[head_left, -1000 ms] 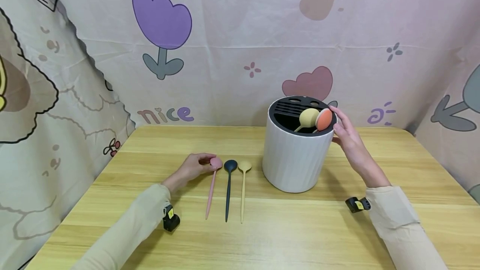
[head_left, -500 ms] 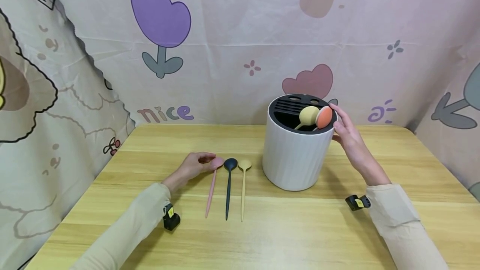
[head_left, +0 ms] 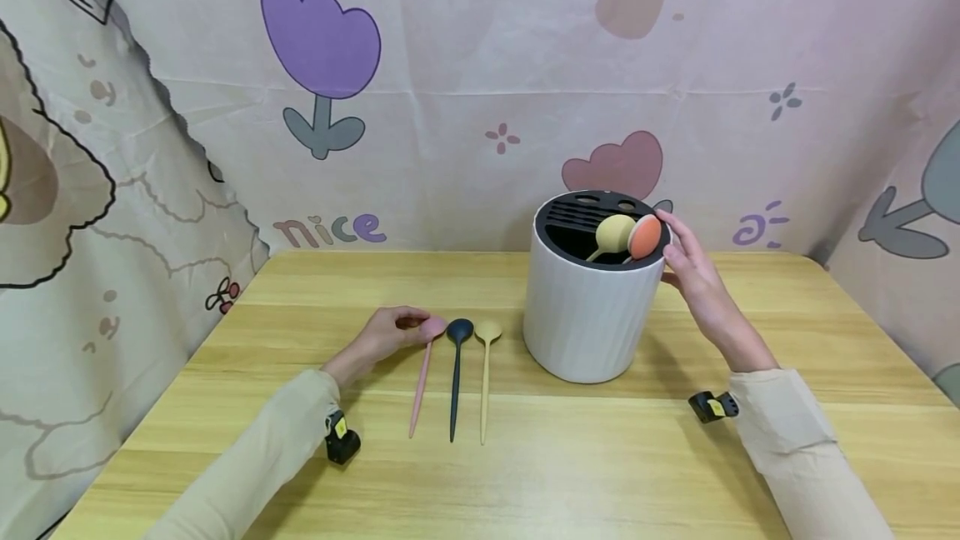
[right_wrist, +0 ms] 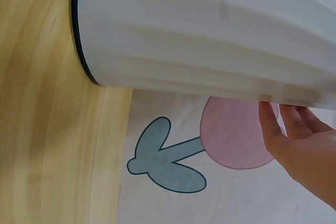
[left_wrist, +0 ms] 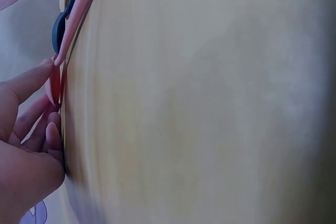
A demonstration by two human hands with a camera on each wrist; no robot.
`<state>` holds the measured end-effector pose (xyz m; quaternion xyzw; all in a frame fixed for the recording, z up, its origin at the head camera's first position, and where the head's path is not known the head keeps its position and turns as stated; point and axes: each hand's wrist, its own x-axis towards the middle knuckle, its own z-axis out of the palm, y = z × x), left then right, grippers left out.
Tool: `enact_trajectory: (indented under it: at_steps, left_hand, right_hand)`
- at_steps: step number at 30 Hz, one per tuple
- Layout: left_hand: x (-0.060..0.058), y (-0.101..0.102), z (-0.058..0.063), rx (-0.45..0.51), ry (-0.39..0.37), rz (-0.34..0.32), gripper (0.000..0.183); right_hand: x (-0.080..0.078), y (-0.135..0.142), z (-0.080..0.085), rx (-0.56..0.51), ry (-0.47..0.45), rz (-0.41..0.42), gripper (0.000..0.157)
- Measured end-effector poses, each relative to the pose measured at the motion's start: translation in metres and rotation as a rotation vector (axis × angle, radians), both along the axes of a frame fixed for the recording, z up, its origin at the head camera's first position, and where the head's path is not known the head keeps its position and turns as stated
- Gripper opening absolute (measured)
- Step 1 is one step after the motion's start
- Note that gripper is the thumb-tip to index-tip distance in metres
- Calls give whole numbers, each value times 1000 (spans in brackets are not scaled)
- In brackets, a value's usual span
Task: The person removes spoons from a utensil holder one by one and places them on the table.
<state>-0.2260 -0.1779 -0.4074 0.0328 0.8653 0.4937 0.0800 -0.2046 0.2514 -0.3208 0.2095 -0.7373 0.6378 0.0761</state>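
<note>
On the table, my left hand (head_left: 387,333) pinches the bowl of a pink spoon (head_left: 435,327), its handle pointing toward me. In the left wrist view the thumb lies on one side of the pink spoon (left_wrist: 79,17) and the fingers on the other. Beside it lie a dark blue spoon (head_left: 460,329) and a pale yellow spoon (head_left: 489,331). My right hand (head_left: 697,282) rests its fingers against the right side of a white ribbed utensil holder (head_left: 588,323), near the rim. In the right wrist view, fingertips (right_wrist: 266,107) meet the holder's wall.
A yellow utensil head (head_left: 615,234) and an orange one (head_left: 645,237) stick up from the holder's black slotted top (head_left: 577,213). The wooden table (head_left: 570,465) ends at a printed cloth backdrop (head_left: 450,40). Small black devices (head_left: 342,440) sit by both wrists.
</note>
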Motion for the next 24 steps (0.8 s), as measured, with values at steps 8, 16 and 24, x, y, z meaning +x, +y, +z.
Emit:
enact_trajectory:
  at_steps: [8,16,24]
  left_hand:
    - [0,3,2,28,-19,24,36]
    - [-3,-3,6,141,-107,65,43]
    - [1,-3,30,267,-91,51,46]
  right_hand:
    - [0,1,0,4,7,-5,55]
    - [0,0,-2,-21,8,9,56]
    - [-1,0,-2,-8,8,9,55]
